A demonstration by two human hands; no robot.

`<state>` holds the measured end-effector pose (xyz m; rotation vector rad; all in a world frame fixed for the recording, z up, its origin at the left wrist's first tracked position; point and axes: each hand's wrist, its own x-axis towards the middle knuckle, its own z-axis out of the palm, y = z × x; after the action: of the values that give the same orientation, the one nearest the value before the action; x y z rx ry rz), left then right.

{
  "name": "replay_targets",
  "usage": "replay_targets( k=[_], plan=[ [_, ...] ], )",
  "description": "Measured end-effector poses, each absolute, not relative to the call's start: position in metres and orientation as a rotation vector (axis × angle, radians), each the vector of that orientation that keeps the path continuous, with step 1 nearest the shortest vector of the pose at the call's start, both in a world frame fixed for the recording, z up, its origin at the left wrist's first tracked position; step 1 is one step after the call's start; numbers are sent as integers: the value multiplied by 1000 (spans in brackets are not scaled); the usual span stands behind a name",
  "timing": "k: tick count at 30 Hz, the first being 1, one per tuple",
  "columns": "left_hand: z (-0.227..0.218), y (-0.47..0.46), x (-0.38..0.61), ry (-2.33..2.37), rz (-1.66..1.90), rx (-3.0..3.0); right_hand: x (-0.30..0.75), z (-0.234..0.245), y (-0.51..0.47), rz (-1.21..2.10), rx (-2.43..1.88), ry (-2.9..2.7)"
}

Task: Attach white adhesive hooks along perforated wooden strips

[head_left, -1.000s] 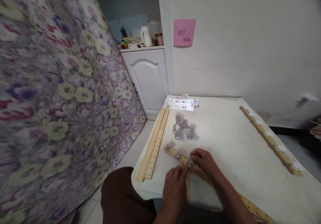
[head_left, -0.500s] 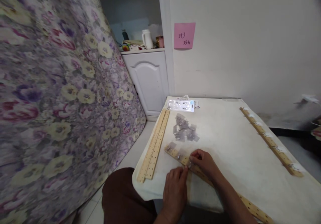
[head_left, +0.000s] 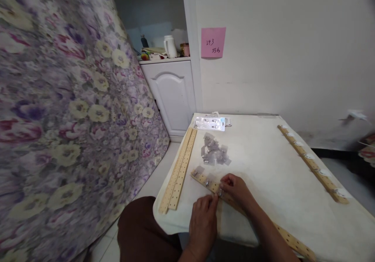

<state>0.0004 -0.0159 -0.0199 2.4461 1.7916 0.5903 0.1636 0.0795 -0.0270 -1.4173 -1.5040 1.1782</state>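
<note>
A wooden strip with holes (head_left: 215,187) lies slantwise at the near table edge, running under my right forearm. Small metal hooks on clear plastic squares sit along its far end, among them one hook (head_left: 207,182) left of my hands. My right hand (head_left: 236,187) pinches at another metal hook (head_left: 220,192) on the strip, from above. Against the strip's near side rests my left hand (head_left: 203,219), its fingers curled and a fingertip touching beside that same hook. What lies under its fingers is hidden. A pile of hooks on clear squares (head_left: 215,150) lies beyond the strip.
Two more perforated wooden strips (head_left: 180,172) lie along the left table edge. A strip with white-backed hooks (head_left: 313,164) lies at the right. Clear packaging (head_left: 209,123) is at the back. A floral curtain (head_left: 73,117) hangs left; a white cabinet (head_left: 171,97) stands behind.
The camera view has shifted slightly. Both hands stay at the same hook on the strip, with only a slight movement of the fingers.
</note>
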Motion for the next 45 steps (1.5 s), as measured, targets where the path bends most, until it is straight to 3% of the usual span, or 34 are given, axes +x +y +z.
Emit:
replay_targets(
  k=[45],
  plan=[
    [-18, -15, 2, 1811, 554, 2466, 163, -32, 82, 1257, -1396, -1425]
  ],
)
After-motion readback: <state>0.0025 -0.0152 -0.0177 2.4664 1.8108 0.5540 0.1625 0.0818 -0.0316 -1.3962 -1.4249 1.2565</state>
